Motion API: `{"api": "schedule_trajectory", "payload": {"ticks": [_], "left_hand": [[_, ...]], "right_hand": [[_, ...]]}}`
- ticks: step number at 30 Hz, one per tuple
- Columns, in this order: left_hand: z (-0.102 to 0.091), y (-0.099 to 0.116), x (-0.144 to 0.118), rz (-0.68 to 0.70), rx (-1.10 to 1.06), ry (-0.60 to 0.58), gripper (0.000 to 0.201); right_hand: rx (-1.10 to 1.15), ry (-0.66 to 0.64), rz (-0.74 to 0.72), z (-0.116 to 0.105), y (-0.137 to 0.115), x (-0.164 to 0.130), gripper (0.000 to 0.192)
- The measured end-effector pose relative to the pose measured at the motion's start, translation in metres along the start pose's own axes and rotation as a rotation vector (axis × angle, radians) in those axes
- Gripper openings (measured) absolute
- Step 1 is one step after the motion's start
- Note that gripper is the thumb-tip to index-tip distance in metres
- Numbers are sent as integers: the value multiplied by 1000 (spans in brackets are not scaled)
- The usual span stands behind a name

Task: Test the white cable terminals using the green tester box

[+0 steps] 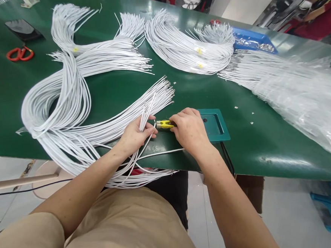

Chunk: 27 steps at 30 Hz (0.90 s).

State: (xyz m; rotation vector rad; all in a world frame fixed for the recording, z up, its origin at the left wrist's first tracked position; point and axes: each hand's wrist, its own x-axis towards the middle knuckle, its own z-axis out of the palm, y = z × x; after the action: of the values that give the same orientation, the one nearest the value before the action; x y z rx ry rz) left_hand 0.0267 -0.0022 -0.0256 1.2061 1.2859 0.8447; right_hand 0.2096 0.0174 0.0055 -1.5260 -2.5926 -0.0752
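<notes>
My left hand point(139, 132) pinches several white wires point(144, 118) between thumb and fingers above the table. In my right hand point(190, 128) is a small yellow-and-black hand tool with a metal tip point(165, 124); its exact kind is unclear. The tip points left and is close to a wire at my left fingertips; whether they touch I cannot tell. Beside my left hand, a large bundle of white wires point(117, 121) with metal ends fans out on the table. More wires hang over the front edge near my lap. A green tray point(218, 125) lies partly behind my right hand.
Tied wire bundles point(188, 48) lie farther back on the green table point(197, 87). Red-handled scissors point(20, 54) and a black phone-like slab point(23, 29) are at left. A blue bin point(254, 40) of small metal pieces stands behind plastic-wrapped wires point(299, 88). Small scraps dot the table.
</notes>
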Motion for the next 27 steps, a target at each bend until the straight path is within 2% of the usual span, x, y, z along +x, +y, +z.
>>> {"api": "schedule_trajectory", "payload": {"ticks": [11, 15, 19, 21, 23, 25, 27], "left_hand": [[2, -9, 7, 68, 145, 38, 33], [0, -7, 6, 57, 118, 12, 34], [-5, -7, 2, 50, 89, 11, 37], [-9, -8, 0, 67, 64, 32, 39], [-13, -8, -5, 102, 18, 51, 44], [-18, -6, -10, 124, -44, 51, 48], [-22, -5, -14, 112, -109, 15, 43]], "right_hand": [[60, -33, 22, -1, 2, 5, 13], [185, 108, 44, -12, -7, -2, 33], [324, 257, 122, -13, -31, -15, 19], [375, 273, 51, -6, -48, -23, 21], [394, 242, -77, 4, -65, -29, 21], [363, 207, -174, 13, -80, -34, 21], [296, 198, -224, 19, -92, -38, 22]]}}
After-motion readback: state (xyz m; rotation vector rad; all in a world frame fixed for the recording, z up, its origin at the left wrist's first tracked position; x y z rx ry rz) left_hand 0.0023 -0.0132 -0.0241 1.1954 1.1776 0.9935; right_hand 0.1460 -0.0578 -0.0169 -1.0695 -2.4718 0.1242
